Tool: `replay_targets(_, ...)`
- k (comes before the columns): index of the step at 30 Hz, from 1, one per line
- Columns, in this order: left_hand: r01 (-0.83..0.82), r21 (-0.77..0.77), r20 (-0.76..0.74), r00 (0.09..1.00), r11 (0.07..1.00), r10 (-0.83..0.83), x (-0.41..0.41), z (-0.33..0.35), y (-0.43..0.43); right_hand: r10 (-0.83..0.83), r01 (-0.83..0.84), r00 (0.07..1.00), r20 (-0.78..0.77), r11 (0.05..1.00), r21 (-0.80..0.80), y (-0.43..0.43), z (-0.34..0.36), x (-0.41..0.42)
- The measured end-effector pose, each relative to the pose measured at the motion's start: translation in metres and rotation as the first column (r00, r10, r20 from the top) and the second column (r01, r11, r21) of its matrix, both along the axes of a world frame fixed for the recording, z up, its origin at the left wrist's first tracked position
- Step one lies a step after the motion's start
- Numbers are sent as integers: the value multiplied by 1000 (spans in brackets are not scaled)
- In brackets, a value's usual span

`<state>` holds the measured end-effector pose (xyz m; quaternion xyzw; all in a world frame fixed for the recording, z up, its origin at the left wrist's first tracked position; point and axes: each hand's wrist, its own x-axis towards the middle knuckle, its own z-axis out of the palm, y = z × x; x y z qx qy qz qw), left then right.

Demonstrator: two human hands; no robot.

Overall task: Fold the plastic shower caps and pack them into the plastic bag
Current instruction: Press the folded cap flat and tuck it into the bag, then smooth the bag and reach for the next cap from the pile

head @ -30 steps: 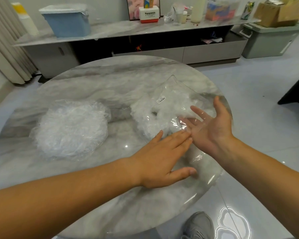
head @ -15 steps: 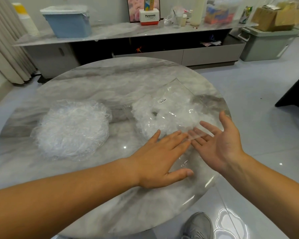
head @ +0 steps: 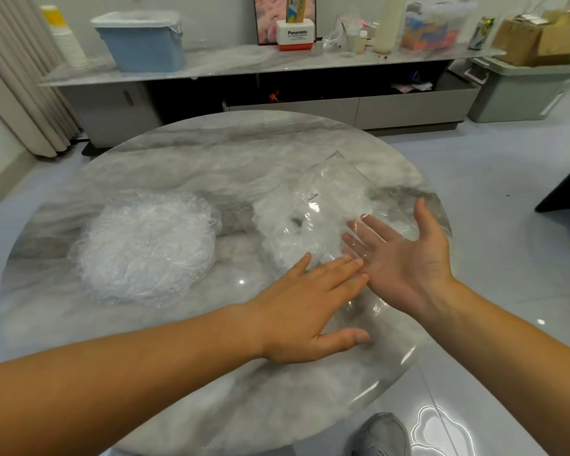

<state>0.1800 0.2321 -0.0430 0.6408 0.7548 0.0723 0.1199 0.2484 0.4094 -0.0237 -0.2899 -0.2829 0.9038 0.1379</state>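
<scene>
Round marble tabletop [head: 211,153]. A loose stack of shower caps [head: 145,248] sits left of centre, well apart from the plastic bag [head: 329,205], which lies right of centre, part-filled with caps.

We lay the left hand [head: 310,307] flat, palm down, on the bag's near end: grip wide, holding nothing. Right hand [head: 405,261] is palm up, fingers straight, tips under clear film: grip wide.

Bag and right hand sit at the tabletop's right edge. Bare marble lies between the piles and beyond them. A sideboard [head: 277,60] with a blue bin [head: 142,41] stands well behind.
</scene>
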Motion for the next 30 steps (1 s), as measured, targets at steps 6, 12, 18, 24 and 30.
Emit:
replay_targets(6, 29, -48, 6, 1000, 998, -29, -5, -3, -5, -53, 13, 979, 199, 980, 198, 3, -6, 34)
replay_targets(12, 11, -36, -20, 1000, 999, -11, -6, 2, -14, -40, -298, 854, 519, 780, 550, -5, 3, 59)
replay_targets(18, -137, -25, -22, 990, 990, 137, -24, 3, -43, 76, -371, 918, 388, 505, 779, -37, 28, 44)
replay_targets(24, -473, 31, -139, 870, 880, 473, -63, 3, -107, 244, -519, 820, 517, -64, 852, -85, 17, 4)
replay_targets(30, -725, -85, -208, 683, 683, 700, -96, -8, -178, 201, -431, 671, 713, -677, 597, -126, -21, -48)
